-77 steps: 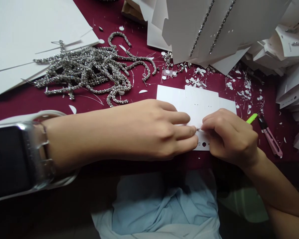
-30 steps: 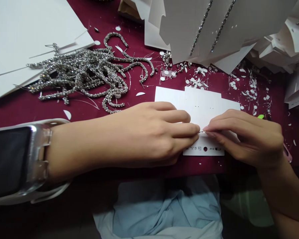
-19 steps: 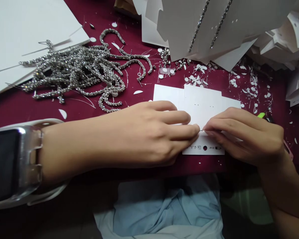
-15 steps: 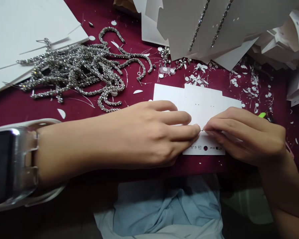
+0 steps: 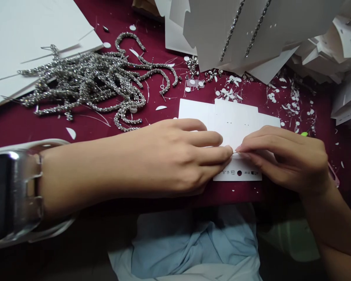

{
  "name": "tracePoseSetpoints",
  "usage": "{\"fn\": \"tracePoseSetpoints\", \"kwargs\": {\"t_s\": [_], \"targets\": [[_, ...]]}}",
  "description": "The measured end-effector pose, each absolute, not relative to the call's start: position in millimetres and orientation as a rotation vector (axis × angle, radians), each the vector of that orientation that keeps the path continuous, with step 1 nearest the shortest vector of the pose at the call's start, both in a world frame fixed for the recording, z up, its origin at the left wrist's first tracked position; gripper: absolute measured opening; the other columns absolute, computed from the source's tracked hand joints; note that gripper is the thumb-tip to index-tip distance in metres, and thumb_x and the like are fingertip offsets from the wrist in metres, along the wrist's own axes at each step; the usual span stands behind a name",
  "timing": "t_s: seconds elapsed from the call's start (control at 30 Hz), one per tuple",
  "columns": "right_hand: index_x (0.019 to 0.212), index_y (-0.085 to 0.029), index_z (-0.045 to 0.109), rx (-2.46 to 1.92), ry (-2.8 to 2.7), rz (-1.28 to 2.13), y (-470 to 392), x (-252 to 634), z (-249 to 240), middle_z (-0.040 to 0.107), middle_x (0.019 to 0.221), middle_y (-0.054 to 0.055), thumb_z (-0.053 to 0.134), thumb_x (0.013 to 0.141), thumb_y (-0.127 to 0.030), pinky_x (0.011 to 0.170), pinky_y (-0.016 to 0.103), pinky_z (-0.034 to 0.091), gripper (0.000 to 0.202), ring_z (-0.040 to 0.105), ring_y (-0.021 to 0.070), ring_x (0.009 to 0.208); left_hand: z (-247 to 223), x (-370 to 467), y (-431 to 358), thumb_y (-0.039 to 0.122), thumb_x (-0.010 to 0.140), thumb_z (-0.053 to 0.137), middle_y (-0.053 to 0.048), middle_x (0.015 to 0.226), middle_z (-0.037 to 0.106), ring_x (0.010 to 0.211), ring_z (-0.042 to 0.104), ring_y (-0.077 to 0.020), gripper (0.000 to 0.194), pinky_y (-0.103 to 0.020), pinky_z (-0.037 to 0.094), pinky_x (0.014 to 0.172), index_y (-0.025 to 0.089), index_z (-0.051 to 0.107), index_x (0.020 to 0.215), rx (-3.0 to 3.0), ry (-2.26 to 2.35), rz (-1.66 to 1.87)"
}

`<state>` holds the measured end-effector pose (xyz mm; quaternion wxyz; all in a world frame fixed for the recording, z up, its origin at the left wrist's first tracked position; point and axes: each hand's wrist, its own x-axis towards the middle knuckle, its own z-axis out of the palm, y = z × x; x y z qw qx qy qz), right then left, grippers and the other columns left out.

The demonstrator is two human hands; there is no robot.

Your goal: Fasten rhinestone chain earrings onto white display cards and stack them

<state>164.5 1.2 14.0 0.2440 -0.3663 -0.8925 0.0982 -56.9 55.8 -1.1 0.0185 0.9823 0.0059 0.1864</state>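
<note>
Maroon table (image 5: 156, 39) — dim light, deep shadow (image 5: 87, 249) below its edge

Near the table's (image 5: 213, 193) front edge, the left hand (image 5: 190, 156) bends palm-down; the right hand (image 5: 286, 156) pinches, fingertips nearly meeting.

Dim light fell brightest on the white card (image 5: 236, 111), glare touched the watch (image 5: 2, 191), and deep shadow filled the space below the worktop (image 5: 117, 17).
</note>
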Motion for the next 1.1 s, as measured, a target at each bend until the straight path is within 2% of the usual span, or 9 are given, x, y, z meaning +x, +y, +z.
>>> {"fn": "tracePoseSetpoints", "kwargs": {"t_s": [0.27,0.67,1.1], "targets": [[0.084,-0.011,0.060,-1.076,-2.407,0.427,2.8,162.5,14.6,0.061,0.076,0.004,0.059,0.076,-0.005,0.072,0.021,0.050,0.011,0.058,0.0097,0.076,-0.2,-57.7,56.4,0.015,0.093,0.028,0.000,0.102,0.066,0.088,0.059,-0.0151,0.036,-0.028,0.045,0.080,0.015,0.063,0.102,3.076,-0.001,0.586],[0.084,-0.012,0.059,-1.091,-2.416,0.453,2.1,163.1,16.9,0.060,0.075,0.002,0.059,0.076,-0.006,0.070,0.020,0.049,0.011,0.057,0.0091,0.075,0.5,-57.4,55.5,0.015,0.093,0.026,0.001,0.098,0.067,0.085,0.058,-0.0135,0.038,-0.026,0.044,0.078,0.020,0.064,0.100,3.074,0.029,0.594],[0.085,-0.016,0.059,-1.085,-2.442,0.238,-0.3,164.4,16.1,0.063,0.075,0.001,0.062,0.074,-0.008,0.071,0.022,0.051,0.013,0.060,0.0106,0.074,2.4,-56.9,55.8,0.016,0.093,0.028,0.000,0.099,0.066,0.085,0.058,-0.0129,0.038,-0.026,0.045,0.079,0.021,0.064,0.101,3.036,0.047,0.568]]}}
